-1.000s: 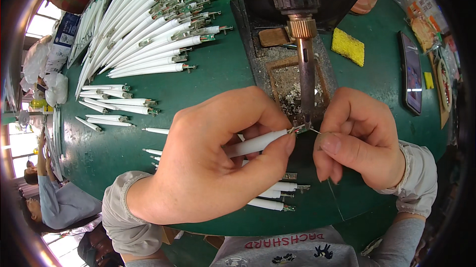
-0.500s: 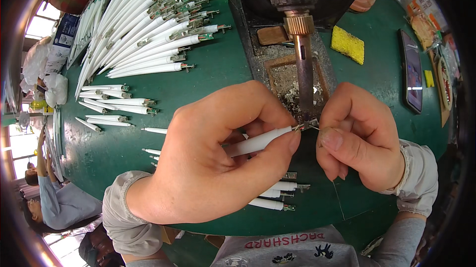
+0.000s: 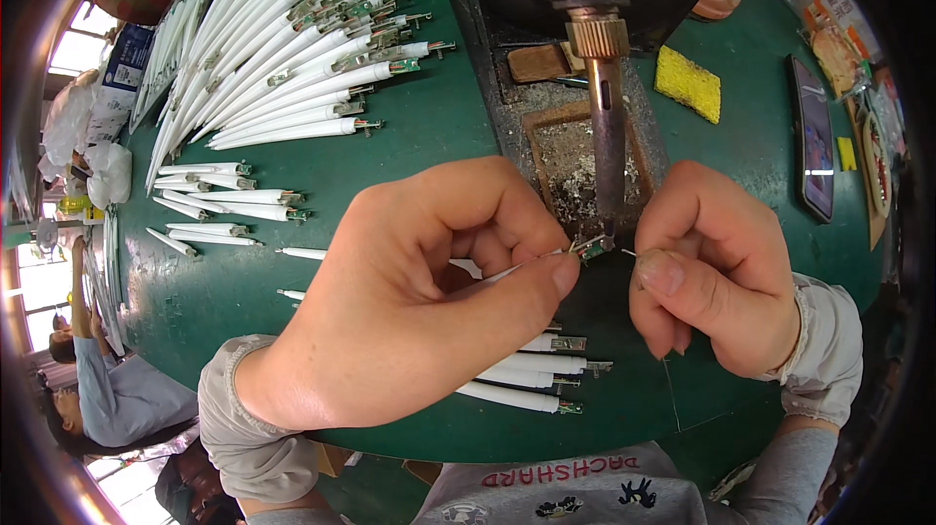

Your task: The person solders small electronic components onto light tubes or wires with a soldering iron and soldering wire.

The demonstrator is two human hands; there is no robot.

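Observation:
My left hand (image 3: 409, 301) is closed on a slim white tube with a small green circuit board (image 3: 593, 248) at its end. Most of that tube is hidden behind my fingers and thumb. Directly above the board, the tip of a soldering iron (image 3: 609, 150) points down, touching it or very close. My right hand (image 3: 717, 272) pinches a thin solder wire (image 3: 630, 252) between thumb and forefinger. The wire's short end stops a little to the right of the board, and its thin tail hangs below the hand.
Many white tubes with board ends (image 3: 292, 57) fan out at the far left, with smaller groups nearer. Several more tubes (image 3: 531, 369) lie below my left hand. Beneath the iron is a debris-filled tray (image 3: 546, 194). A yellow sponge (image 3: 687, 84) and a phone (image 3: 811, 140) lie right.
My left hand has turned the tube, so more green board shows and less white body. The solder wire's end has drawn back slightly to the right, away from the board.

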